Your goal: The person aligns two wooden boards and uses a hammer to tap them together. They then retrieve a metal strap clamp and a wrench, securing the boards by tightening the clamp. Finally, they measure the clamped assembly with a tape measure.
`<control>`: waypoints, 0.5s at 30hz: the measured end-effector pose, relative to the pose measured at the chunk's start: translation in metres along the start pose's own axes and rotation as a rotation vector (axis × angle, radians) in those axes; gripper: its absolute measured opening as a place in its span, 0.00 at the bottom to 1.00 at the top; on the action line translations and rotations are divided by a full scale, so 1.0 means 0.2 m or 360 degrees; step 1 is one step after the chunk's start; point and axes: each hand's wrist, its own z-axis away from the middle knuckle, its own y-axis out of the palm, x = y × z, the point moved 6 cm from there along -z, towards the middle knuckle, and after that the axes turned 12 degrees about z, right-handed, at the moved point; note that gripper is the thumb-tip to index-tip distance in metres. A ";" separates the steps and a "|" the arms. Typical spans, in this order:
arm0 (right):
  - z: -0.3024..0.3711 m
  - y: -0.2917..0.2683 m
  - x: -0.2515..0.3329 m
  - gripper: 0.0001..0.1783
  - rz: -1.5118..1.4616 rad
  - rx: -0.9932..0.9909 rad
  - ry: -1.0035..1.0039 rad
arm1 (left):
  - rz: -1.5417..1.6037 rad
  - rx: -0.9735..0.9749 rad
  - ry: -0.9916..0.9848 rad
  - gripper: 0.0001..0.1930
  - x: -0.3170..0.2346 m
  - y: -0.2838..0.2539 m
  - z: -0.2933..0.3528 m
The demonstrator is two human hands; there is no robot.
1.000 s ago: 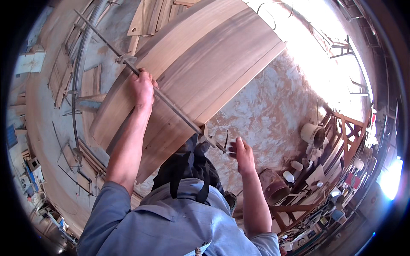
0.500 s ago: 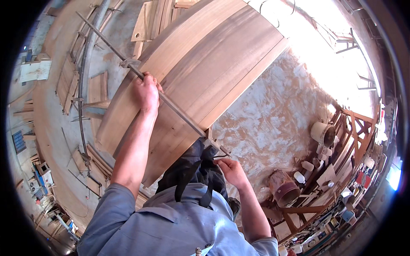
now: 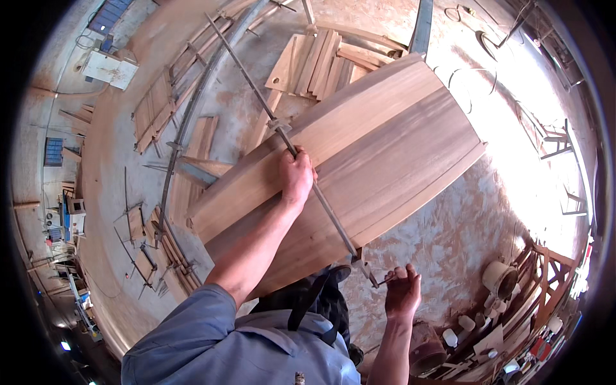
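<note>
A long metal bar clamp (image 3: 333, 218) lies across a wide panel of joined wooden boards (image 3: 391, 160). My left hand (image 3: 297, 176) is closed around the clamp's bar, just below its sliding jaw (image 3: 278, 124), above the panel's paler board. The screw end of the clamp (image 3: 366, 269) sticks out past the panel's near right edge. There my right hand (image 3: 403, 292) has its fingers curled at the tip of the thin crank handle (image 3: 387, 280). Part of that grip is hidden by the fingers.
Cut boards (image 3: 321, 64) are stacked on the floor behind the panel. A long metal rail (image 3: 176, 141) runs along the left. Buckets (image 3: 500, 279), white bottles and a wooden frame (image 3: 552, 269) stand at the lower right. Hoses (image 3: 475, 70) lie at the far right.
The view has swung, so panel and clamp appear farther right and lower. The crank handle has turned, and my right hand has gone from beneath it to its right side. My left hand still grips the bar.
</note>
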 end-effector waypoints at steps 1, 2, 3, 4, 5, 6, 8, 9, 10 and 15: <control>0.05 0.02 0.03 0.22 0.0470 0.0006 -0.0029 | -0.0031 0.0019 0.0005 0.09 0.00 0.01 0.01; 0.13 0.03 0.06 0.22 0.0955 -0.0017 -0.0040 | -0.0059 0.0044 -0.0022 0.09 0.01 0.01 0.01; 0.20 0.04 0.06 0.22 0.1439 -0.0037 -0.0027 | -0.0089 0.0071 -0.0052 0.10 0.02 0.00 0.00; 0.25 0.10 0.03 0.22 0.1595 0.0135 -0.0057 | -0.0185 0.0046 -0.0032 0.11 0.03 -0.01 0.00; 0.29 0.10 -0.04 0.21 0.1575 0.0240 0.0195 | -0.0280 0.0022 0.0000 0.12 0.03 -0.02 -0.02; 0.31 0.09 -0.14 0.20 0.1404 0.0210 0.0489 | -0.0093 0.0060 -0.0016 0.11 0.04 -0.03 -0.02; 0.34 0.01 -0.26 0.21 0.0691 -0.0058 0.0810 | 0.0070 0.0088 0.0005 0.09 0.02 0.00 -0.01; 0.30 -0.02 -0.28 0.22 0.0458 -0.0101 0.0853 | 0.0042 0.0066 0.0024 0.08 0.02 0.02 0.00; 0.24 -0.03 -0.30 0.23 0.0215 -0.0136 0.0891 | 0.0075 0.0031 -0.0002 0.04 0.01 0.02 0.00; 0.01 -0.10 -0.18 0.23 -0.0431 -0.0185 0.0412 | 0.0055 0.0004 -0.0009 0.08 0.00 0.04 0.01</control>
